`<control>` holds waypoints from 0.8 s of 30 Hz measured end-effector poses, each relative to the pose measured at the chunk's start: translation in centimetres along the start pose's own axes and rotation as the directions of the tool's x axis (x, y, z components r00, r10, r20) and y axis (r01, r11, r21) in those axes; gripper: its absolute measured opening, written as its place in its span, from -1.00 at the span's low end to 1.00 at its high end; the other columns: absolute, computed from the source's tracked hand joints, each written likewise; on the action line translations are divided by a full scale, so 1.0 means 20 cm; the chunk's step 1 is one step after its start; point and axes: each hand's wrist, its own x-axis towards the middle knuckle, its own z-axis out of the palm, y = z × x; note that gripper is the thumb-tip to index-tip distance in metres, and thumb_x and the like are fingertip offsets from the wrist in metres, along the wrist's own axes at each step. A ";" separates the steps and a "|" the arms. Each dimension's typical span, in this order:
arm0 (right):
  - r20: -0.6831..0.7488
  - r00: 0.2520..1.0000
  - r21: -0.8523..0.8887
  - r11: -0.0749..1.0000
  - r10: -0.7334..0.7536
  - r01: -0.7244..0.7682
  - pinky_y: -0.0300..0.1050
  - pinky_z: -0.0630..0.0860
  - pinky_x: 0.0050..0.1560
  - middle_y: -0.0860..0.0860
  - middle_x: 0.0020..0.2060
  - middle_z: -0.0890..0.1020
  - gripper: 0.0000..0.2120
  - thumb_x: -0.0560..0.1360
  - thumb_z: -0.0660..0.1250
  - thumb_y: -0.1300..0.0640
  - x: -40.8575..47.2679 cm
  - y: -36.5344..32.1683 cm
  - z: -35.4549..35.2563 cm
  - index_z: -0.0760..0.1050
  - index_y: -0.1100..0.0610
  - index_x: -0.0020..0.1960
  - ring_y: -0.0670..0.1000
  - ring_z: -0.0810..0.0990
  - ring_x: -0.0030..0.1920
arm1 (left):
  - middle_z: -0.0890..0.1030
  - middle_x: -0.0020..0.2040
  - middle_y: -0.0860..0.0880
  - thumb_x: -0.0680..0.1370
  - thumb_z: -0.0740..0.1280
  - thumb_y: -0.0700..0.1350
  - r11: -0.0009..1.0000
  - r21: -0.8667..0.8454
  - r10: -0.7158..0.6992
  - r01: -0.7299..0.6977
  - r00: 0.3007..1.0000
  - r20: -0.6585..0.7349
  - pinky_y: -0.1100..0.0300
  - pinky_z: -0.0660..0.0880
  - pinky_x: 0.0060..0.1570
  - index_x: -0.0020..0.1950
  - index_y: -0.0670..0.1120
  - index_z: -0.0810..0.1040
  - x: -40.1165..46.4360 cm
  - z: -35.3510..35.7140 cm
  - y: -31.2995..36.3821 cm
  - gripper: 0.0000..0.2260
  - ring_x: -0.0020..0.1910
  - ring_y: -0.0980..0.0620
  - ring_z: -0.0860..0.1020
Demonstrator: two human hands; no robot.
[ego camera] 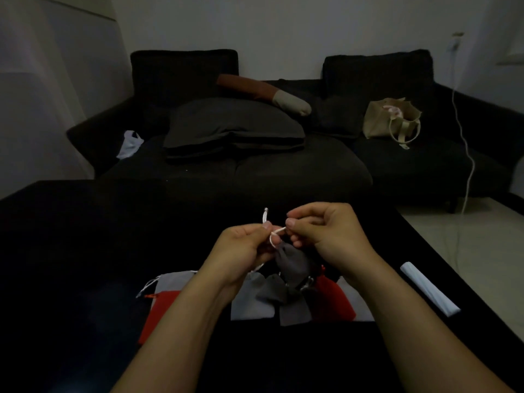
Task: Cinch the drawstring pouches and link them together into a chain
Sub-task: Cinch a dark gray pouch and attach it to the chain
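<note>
A dark grey pouch (pixel 292 262) hangs in the air between my hands, its neck gathered. Its white drawstring (pixel 274 235) loops above the neck. My left hand (pixel 243 248) pinches one end of the cord, which sticks up past my thumb. My right hand (pixel 326 231) pinches the other end of the cord. Under them on the black table (pixel 85 251) lie several pouches: a light grey pouch (pixel 251 303), a dark grey one (pixel 293 310), a red pouch (pixel 330 296), another red pouch (pixel 160 310) and a grey pouch (pixel 173 280) at the left.
A folded white strip (pixel 429 289) lies near the table's right edge. Beyond the table stands a dark sofa (pixel 255 171) with cushions, a beige tote bag (pixel 391 120) and a white plastic bag (pixel 130 144). A white cable (pixel 467 154) hangs down the wall at the right.
</note>
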 end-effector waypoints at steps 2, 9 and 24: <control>0.020 1.000 -0.082 0.997 -0.001 0.002 -0.26 0.62 -0.24 0.22 -0.21 0.69 -0.87 0.52 0.36 0.36 0.00 0.01 0.00 0.63 0.29 0.05 0.08 0.64 -0.26 | 0.70 -0.11 -0.15 0.59 0.30 -0.24 1.000 -0.007 0.000 -0.001 0.998 -0.060 0.24 0.62 -0.09 0.01 -0.22 0.66 0.00 -0.01 0.00 -0.86 -0.16 0.04 0.67; 0.091 0.996 -0.137 0.991 0.015 -0.003 -0.26 0.63 -0.24 0.25 -0.20 0.69 -0.81 0.52 0.37 0.36 -0.01 0.00 0.00 0.60 0.34 0.12 0.07 0.65 -0.26 | 0.71 -0.18 -0.10 0.52 0.38 -0.28 0.999 -0.019 0.036 -0.039 0.992 -0.124 0.25 0.61 -0.11 -0.05 -0.18 0.67 -0.02 -0.04 0.02 -0.92 -0.20 0.05 0.67; 0.402 0.898 -0.165 0.979 0.181 -0.124 -0.19 0.59 -0.38 0.26 -0.14 0.71 -0.79 0.54 0.36 0.29 -0.05 -0.04 -0.01 0.58 0.16 0.17 0.07 0.67 -0.29 | 0.72 -0.14 -0.13 0.42 0.48 -0.33 0.918 0.324 0.204 -0.230 0.972 0.113 0.25 0.59 -0.11 -0.07 -0.13 0.68 -0.07 -0.09 0.08 -0.85 -0.12 0.00 0.70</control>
